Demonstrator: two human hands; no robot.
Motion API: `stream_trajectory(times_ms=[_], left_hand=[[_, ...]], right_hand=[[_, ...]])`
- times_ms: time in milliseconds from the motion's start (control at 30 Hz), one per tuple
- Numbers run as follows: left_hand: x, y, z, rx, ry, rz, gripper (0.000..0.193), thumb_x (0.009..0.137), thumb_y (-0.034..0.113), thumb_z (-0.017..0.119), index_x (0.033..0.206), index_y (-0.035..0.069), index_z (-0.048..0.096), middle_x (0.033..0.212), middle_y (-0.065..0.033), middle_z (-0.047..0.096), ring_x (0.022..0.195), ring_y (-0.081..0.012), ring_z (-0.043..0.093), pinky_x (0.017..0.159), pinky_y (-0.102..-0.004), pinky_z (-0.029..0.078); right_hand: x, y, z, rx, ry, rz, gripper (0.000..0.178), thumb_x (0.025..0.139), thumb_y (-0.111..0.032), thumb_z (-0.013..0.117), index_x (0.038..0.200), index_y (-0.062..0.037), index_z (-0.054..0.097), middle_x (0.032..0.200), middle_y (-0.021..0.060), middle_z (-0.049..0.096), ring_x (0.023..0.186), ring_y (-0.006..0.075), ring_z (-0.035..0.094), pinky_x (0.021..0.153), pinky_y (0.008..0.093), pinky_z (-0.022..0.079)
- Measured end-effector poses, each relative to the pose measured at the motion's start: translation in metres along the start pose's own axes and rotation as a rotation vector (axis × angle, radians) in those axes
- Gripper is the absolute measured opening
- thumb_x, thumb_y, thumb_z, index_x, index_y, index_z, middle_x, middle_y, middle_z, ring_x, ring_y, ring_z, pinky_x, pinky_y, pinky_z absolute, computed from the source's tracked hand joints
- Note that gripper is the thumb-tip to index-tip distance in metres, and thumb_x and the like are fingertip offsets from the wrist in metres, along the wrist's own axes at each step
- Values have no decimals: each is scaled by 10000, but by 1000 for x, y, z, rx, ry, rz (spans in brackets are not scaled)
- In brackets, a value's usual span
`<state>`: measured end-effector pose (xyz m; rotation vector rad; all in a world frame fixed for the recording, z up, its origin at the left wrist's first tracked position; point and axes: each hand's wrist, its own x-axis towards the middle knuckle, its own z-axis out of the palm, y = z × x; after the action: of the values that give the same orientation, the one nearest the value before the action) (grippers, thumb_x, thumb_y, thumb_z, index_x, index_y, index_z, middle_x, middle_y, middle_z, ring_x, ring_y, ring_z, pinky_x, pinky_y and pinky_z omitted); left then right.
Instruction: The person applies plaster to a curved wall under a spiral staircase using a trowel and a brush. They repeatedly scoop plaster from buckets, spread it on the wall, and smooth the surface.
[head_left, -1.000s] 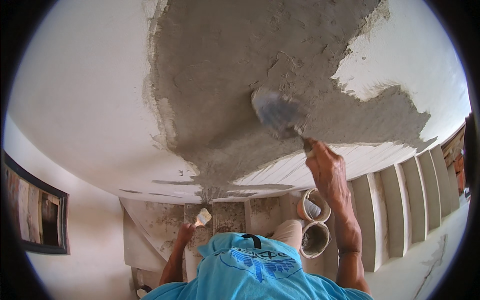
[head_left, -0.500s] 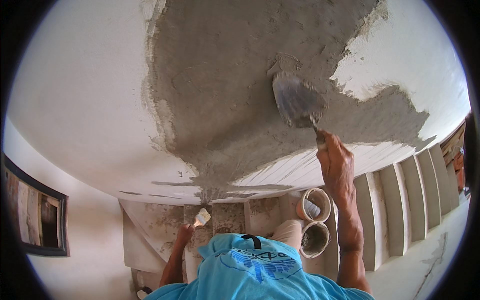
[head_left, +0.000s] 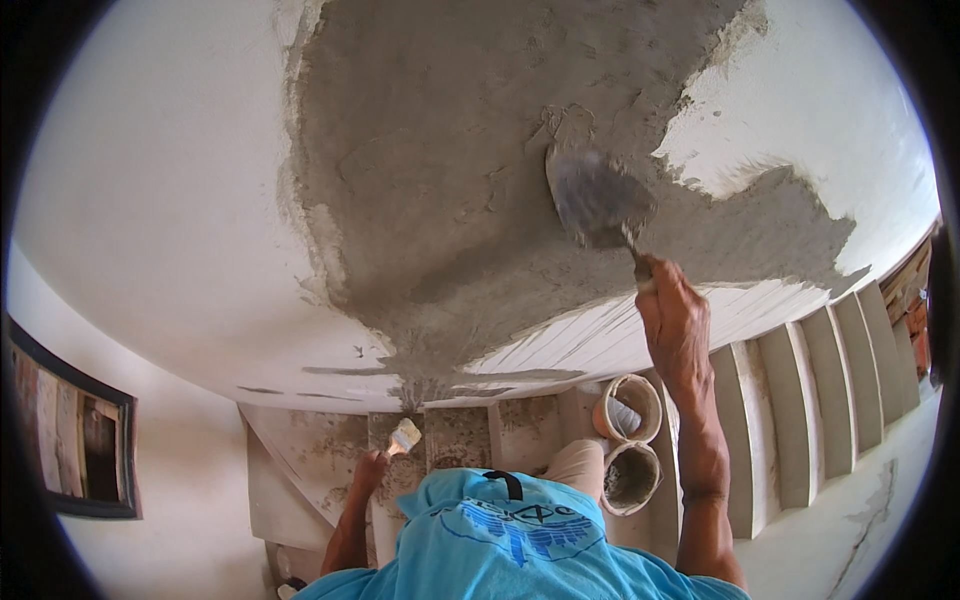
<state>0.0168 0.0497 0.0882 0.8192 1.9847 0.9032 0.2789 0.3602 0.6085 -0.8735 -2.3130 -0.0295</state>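
Trowel (head_left: 598, 195) up and left of my right grip (head_left: 677, 315), its blurred blade over the grey plaster (head_left: 430, 180); full contact along the edge cannot be confirmed. Right grip closed around the handle, below the blade, presumably so the knuckles stay clear of the wet-looking surface. Plaster spreads beyond the blade on both sides, ragged where it meets the white wall (head_left: 180, 220). Left grip (head_left: 370, 470), well apart and lower, clamped on a brush (head_left: 405, 436), bristles up and away from the plaster; likely held in readiness, leaving the right grip free for the trowel. Below and left of the right grip, an orange bucket (head_left: 601, 415) and a grey-filled bucket (head_left: 628, 512) stand just beside each other, probably for easy reach. Stairs (head_left: 775, 430) climb to the right of that grip; a dark-framed opening (head_left: 128, 450) lies far left of the left grip.
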Motion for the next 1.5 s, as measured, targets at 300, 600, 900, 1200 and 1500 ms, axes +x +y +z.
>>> stream_trajectory(times_ms=[300,600,900,1200,1500], left_hand=[[1,-26,6,-108,-67,-87,348,875,324,541,789,-7,604,589,-74,538,495,-162,526,454,-336,460],[-3,4,4,-67,-28,-51,358,868,325,541,753,-7,610,618,-139,555,554,-254,555,516,-392,433],[-13,24,-4,-53,-46,-100,340,841,311,548,729,-4,607,589,-139,560,530,-243,571,540,-399,456],[-16,15,-7,-73,-64,-135,344,866,310,556,743,-8,597,591,-105,562,494,-214,572,477,-375,459],[-20,20,-9,-94,-33,-94,370,875,320,556,771,-32,598,594,-134,570,496,-235,586,473,-383,467]], right_hand=[[3,-18,-13,122,-53,35,280,828,-31,554,1105,2,584,976,206,640,794,393,646,664,451,502],[-9,-10,12,-11,-151,-80,272,829,-48,606,1092,-27,542,891,158,636,682,348,653,566,419,524],[15,-20,-6,54,-28,-101,239,855,-37,574,1093,-26,553,928,165,633,670,341,643,568,416,515],[-16,-16,26,-23,-274,-139,234,847,-53,583,1075,-21,538,826,136,602,645,328,642,521,409,515],[7,-30,17,11,-74,-122,220,842,-22,575,1058,-22,532,856,161,612,645,338,645,522,408,511]])
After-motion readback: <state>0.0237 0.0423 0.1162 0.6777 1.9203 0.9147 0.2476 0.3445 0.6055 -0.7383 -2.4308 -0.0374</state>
